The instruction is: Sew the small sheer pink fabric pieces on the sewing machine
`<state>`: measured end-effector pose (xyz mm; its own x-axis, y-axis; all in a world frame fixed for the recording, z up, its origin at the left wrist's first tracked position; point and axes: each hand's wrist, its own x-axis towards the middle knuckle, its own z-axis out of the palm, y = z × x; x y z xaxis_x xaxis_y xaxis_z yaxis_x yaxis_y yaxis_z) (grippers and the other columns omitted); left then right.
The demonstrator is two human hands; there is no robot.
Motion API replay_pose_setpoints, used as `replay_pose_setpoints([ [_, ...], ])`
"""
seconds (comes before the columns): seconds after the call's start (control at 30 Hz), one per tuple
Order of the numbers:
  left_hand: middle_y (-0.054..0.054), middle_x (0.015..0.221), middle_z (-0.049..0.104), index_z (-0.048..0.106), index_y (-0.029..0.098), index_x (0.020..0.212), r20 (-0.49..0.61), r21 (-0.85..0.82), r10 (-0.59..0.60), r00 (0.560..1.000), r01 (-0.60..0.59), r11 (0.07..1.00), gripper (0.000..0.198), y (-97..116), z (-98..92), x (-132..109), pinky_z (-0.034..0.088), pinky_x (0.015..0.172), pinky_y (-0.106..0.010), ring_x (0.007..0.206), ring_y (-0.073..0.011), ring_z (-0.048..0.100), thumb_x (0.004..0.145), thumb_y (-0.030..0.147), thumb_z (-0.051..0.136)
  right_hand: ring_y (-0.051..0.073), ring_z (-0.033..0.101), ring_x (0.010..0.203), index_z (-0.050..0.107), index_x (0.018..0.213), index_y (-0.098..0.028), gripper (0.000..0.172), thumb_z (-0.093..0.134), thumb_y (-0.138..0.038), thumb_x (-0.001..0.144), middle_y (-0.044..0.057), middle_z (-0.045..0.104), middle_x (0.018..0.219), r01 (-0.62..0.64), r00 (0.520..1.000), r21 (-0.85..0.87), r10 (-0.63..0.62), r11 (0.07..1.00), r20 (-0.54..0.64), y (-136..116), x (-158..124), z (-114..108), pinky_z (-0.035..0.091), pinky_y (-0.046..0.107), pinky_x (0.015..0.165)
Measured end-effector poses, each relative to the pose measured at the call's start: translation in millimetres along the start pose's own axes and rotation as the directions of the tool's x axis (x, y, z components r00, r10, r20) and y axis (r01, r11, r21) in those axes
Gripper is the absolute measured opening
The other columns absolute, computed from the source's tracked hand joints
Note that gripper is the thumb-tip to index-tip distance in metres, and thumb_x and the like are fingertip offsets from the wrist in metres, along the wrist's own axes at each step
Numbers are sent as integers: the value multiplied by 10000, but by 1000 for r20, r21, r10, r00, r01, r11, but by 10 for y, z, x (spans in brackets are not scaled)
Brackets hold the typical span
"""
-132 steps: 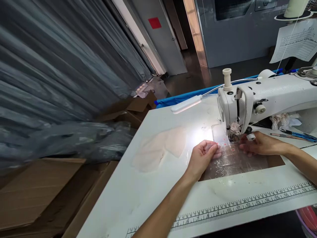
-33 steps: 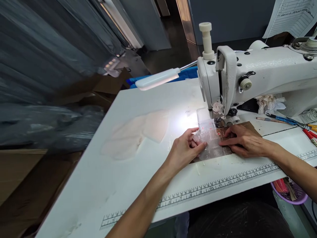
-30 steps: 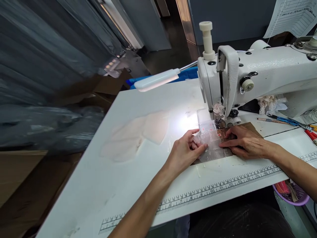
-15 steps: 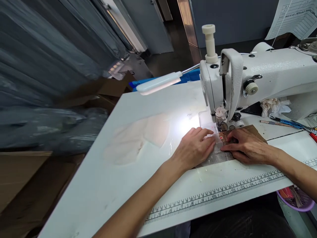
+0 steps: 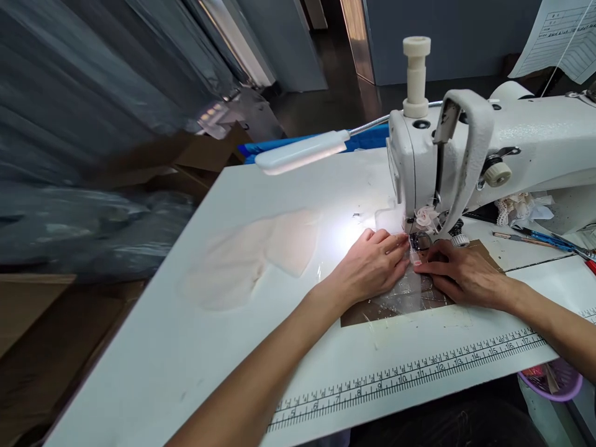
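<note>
A piece of sheer white fabric (image 5: 406,294) lies under the needle area of a white sewing machine (image 5: 412,149). My left hand (image 5: 372,264) presses on the fabric's left part, its fingers bent and close together by the presser foot. On the other side, my right hand (image 5: 459,273) pinches the fabric's edge between thumb and forefinger, just in front of the foot. Beneath the fabric and both hands is a flat brown sheet (image 5: 361,315). The exact grip of the left fingertips is partly hidden. A pale pink fabric flower (image 5: 426,217) is at the needle head.
Pale peach fabric pieces (image 5: 251,257) lie on the white table (image 5: 153,347) to the left. A lit lamp (image 5: 302,152) hangs over it. Brushes and tools (image 5: 549,241) rest at right, near lace scraps (image 5: 512,208). A ruler strip (image 5: 405,379) lines the front edge; a purple basket (image 5: 565,385) is below.
The view has shifted, so the machine appears farther right. More of the brown sheet shows at its front left corner. My hands have moved slightly against the fabric, the right fingers nearer the foot.
</note>
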<state>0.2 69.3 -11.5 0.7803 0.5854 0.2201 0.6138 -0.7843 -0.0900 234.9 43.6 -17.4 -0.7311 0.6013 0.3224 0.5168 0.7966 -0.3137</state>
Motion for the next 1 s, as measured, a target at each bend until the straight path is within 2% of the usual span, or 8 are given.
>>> replay_pose_setpoints([
  [0.13, -124, 1196, 683, 628, 149, 1255, 21, -87, -31, 999, 32, 996, 438, 6, -14, -41, 421, 762, -406, 951, -260, 567, 1022, 356, 320, 211, 588, 909, 704, 1144, -210, 291, 458, -212, 989, 125, 599, 1069, -12, 999, 27, 13, 1000, -41, -3, -66, 56, 565, 378, 773],
  [0.3, -132, 1161, 701, 635, 142, 1237, 2, -133, -55, 998, 55, 990, 446, 22, -7, -62, 413, 790, -426, 955, -274, 576, 1017, 384, 333, 238, 589, 970, 694, 1169, -208, 296, 485, -188, 961, 132, 596, 1087, -24, 999, 35, 25, 999, -36, -22, -80, 56, 578, 412, 804],
  [0.6, -112, 1144, 723, 658, 155, 1208, -80, -148, -48, 996, 36, 988, 415, 47, 36, -75, 408, 872, -459, 985, -281, 595, 1016, 348, 344, 238, 597, 924, 721, 1139, -186, 320, 436, -206, 995, 149, 593, 1055, 2, 998, 55, 2, 999, -71, -36, -77, 38, 573, 436, 811],
  [0.77, -117, 1188, 710, 654, 157, 1227, -73, -183, -59, 996, 44, 982, 417, 49, 37, -85, 425, 854, -451, 994, -279, 594, 1014, 352, 352, 227, 598, 943, 728, 1124, -237, 307, 447, -238, 1002, 122, 597, 1068, -18, 997, 46, 21, 999, -69, -23, -86, 56, 578, 423, 817],
  [1.0, -121, 1276, 671, 651, 172, 1242, -65, -183, -78, 995, 65, 981, 412, 67, 56, -78, 422, 863, -473, 1016, -287, 587, 999, 355, 373, 242, 605, 1009, 728, 1131, -213, 304, 471, -194, 970, 121, 617, 1066, -16, 996, 47, 21, 999, -90, -35, -86, 72, 583, 427, 837],
])
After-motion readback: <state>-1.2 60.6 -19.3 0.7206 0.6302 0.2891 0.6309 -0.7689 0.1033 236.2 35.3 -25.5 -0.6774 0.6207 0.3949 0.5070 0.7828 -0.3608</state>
